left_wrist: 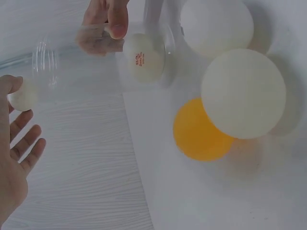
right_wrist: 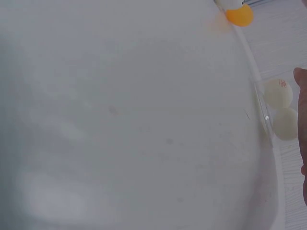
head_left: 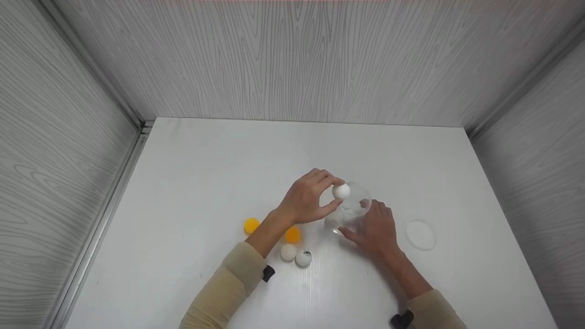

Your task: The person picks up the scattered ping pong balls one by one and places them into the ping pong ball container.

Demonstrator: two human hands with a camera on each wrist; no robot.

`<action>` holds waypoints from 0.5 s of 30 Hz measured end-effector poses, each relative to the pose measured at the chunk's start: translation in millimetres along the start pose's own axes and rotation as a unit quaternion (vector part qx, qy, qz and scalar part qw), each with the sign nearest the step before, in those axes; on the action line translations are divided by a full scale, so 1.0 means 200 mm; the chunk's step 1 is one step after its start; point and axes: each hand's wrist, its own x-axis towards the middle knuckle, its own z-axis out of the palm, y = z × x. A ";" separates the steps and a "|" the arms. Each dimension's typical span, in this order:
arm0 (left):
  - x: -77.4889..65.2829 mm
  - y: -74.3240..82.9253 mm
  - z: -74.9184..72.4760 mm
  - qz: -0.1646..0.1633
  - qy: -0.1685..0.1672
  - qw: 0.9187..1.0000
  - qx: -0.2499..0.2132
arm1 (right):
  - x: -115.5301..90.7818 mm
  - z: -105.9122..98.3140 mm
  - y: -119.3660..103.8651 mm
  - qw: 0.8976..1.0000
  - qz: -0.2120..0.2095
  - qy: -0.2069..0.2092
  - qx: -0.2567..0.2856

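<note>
My left hand (head_left: 305,199) pinches a white ping-pong ball (head_left: 341,191) between thumb and index finger, right at the mouth of a clear plastic jar (left_wrist: 88,72). In the left wrist view its other fingers are spread. The jar stands upright on the table, held around its side by my right hand (head_left: 378,228). Inside, at the bottom, lie two white balls, one with red print (right_wrist: 278,94) and a second one (right_wrist: 286,124) beside it. In the right wrist view only part of the right hand shows, at the edge.
Left of the jar, on the white table (head_left: 219,160), lie an orange ball (head_left: 251,225), another orange ball (head_left: 292,235) and two white balls (head_left: 288,252), partly near the left forearm. A round translucent lid (head_left: 421,235) lies right of the right hand. Grey wood-grain panels (head_left: 292,59) enclose the table.
</note>
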 end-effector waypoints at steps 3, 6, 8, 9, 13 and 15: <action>0.01 0.00 0.01 0.001 -0.005 1.000 0.005 | 0.00 0.00 0.00 1.000 0.002 -0.002 0.002; 0.02 0.01 0.03 0.000 -0.011 1.000 0.004 | 0.00 0.00 0.00 1.000 0.004 -0.004 0.004; 0.03 0.01 0.03 -0.002 -0.014 1.000 0.000 | 0.01 -0.01 0.00 1.000 0.002 -0.003 0.004; 0.03 0.01 0.04 -0.003 -0.015 1.000 -0.004 | 0.01 0.00 0.00 1.000 0.002 -0.002 0.004; 0.04 0.01 0.06 -0.011 -0.020 1.000 -0.015 | 0.00 0.00 0.00 1.000 0.002 0.004 0.005; 0.04 0.02 0.07 -0.014 -0.022 0.999 -0.020 | 0.00 0.00 0.00 1.000 0.002 0.004 0.004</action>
